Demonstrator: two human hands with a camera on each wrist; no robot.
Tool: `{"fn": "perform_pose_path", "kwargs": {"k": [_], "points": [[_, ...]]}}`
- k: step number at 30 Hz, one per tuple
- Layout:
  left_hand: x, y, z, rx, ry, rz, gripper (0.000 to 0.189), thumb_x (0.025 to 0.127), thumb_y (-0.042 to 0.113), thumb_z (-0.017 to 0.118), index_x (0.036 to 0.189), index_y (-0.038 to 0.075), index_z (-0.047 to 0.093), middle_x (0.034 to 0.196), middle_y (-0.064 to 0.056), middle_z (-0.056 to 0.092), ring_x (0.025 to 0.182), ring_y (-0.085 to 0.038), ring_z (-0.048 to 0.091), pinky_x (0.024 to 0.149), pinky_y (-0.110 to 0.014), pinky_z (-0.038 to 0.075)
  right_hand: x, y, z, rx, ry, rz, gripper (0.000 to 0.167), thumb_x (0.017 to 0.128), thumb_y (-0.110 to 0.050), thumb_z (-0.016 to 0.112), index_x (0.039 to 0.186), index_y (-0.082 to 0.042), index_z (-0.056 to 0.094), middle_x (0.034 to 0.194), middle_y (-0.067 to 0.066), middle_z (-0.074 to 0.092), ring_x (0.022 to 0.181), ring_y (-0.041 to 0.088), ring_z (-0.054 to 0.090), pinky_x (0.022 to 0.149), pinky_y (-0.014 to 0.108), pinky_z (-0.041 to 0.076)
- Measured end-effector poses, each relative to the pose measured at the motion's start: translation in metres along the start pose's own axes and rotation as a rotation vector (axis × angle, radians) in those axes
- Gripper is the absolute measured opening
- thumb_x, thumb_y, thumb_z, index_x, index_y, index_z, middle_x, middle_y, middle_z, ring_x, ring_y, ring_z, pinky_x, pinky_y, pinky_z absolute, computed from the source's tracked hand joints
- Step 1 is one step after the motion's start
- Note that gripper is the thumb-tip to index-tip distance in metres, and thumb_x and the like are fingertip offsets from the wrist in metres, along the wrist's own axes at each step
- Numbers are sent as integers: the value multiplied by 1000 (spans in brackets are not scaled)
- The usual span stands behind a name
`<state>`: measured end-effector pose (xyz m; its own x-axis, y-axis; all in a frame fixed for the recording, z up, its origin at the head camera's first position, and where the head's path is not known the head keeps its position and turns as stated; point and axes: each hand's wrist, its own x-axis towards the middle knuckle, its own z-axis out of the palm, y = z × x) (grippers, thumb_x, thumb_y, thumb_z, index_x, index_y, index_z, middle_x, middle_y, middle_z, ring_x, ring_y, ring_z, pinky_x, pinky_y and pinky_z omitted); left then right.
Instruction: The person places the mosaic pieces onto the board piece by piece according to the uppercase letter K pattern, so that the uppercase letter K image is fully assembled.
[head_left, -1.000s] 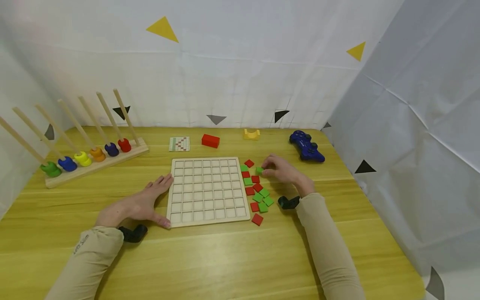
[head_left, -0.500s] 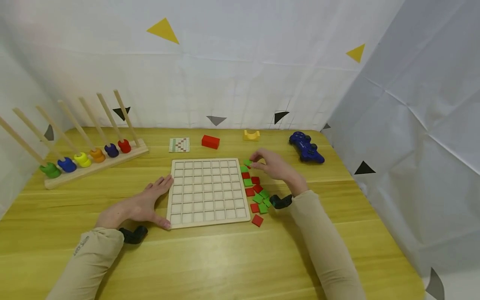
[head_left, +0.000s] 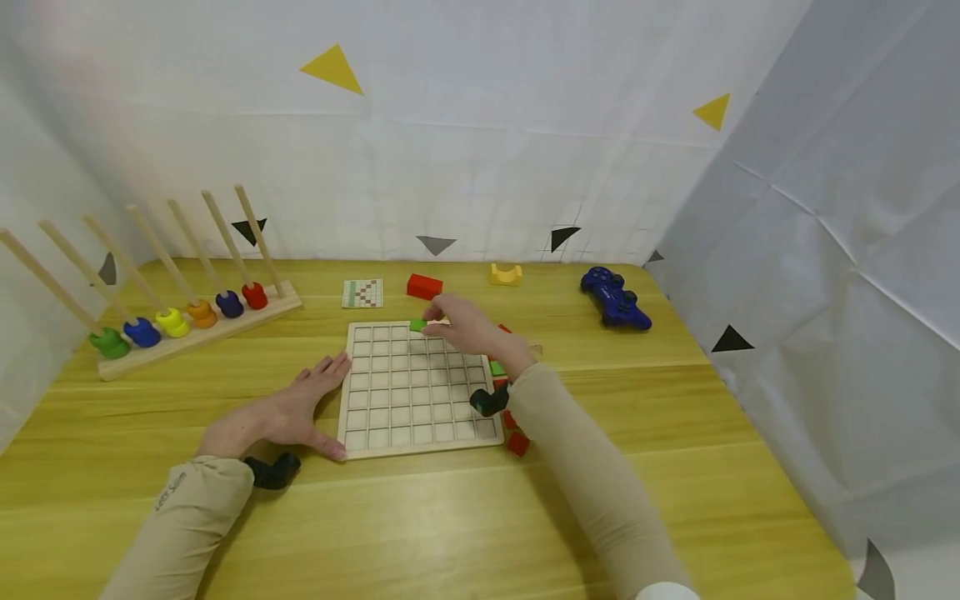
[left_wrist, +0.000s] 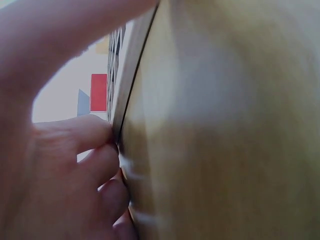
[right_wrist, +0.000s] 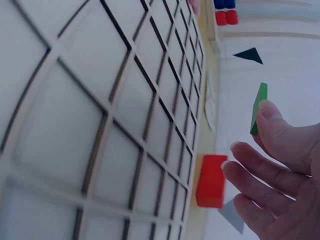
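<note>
My right hand (head_left: 468, 325) pinches a green square tile (head_left: 417, 325) between thumb and finger, above the far edge of the wooden grid board (head_left: 401, 392). In the right wrist view the green tile (right_wrist: 259, 107) is held up off the board, tilted on edge. My left hand (head_left: 300, 408) lies at the board's left side, fingers spread, with thumb and fingertips at its edge. The left wrist view shows the left fingers (left_wrist: 100, 165) against the board's side (left_wrist: 131, 70). Red tiles (head_left: 518, 443) and a green one lie right of the board, partly hidden under my right arm.
Behind the board are a small pattern card (head_left: 363, 293), a red block (head_left: 424, 287) and a yellow arch block (head_left: 506, 274). A blue game controller (head_left: 615, 298) lies at the back right. A pegged stand with coloured rings (head_left: 201, 313) stands at the left.
My right hand has carried the green tile leftward from the tile pile, over the other tiles, to above the board's far edge. The left hand has stayed at the board.
</note>
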<state>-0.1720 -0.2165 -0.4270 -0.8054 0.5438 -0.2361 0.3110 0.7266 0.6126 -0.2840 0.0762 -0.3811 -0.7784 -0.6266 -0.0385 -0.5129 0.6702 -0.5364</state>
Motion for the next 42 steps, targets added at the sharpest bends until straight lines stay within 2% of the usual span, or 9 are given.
{"fn": "perform_pose_path", "kwargs": {"k": [10, 15, 18, 23, 29, 42], "points": [[0, 0, 1, -8, -6, -16, 137, 67, 54, 88, 159, -3, 4, 166, -23, -3, 152, -45, -7, 119, -65, -1, 37, -6, 27, 40, -22, 37, 30, 100, -22, 62, 124, -4, 58, 128, 9, 60, 124, 24, 54, 107, 36, 45], [0, 0, 2, -16, -4, -13, 136, 68, 53, 88, 159, -3, 3, 166, -23, -4, 152, -45, -7, 119, -65, -2, 49, -10, 38, 56, -29, 55, 28, 100, -20, 62, 123, -4, 59, 126, 9, 61, 117, 23, 57, 101, 34, 48], [1, 2, 2, -19, -9, -13, 135, 68, 53, 87, 159, -3, 3, 166, -23, -4, 152, -45, -8, 119, -65, -2, 54, -12, 44, 24, -22, 68, 27, 100, -20, 63, 121, -3, 61, 123, 9, 61, 113, 22, 58, 99, 32, 49], [1, 3, 2, -24, -12, -10, 135, 69, 51, 88, 159, -3, 3, 166, -24, -3, 152, -46, -7, 119, -66, -1, 59, -11, 53, -42, 15, 80, 25, 98, -23, 65, 117, -6, 64, 119, 7, 61, 110, 20, 59, 97, 28, 49], [1, 3, 0, -26, -8, -5, 135, 68, 49, 89, 158, -4, 3, 166, -25, -3, 152, -46, -7, 119, -66, -2, 62, -14, 55, -66, 37, 80, 24, 98, -24, 65, 113, -6, 65, 117, 7, 59, 109, 20, 57, 97, 29, 49], [0, 3, 0, -25, -5, -1, 135, 68, 50, 88, 158, -6, 4, 166, -26, -3, 151, -46, -8, 119, -65, -2, 63, -19, 55, -171, 11, 55, 18, 97, -24, 67, 110, -11, 64, 117, 5, 59, 110, 20, 56, 96, 29, 48]]}}
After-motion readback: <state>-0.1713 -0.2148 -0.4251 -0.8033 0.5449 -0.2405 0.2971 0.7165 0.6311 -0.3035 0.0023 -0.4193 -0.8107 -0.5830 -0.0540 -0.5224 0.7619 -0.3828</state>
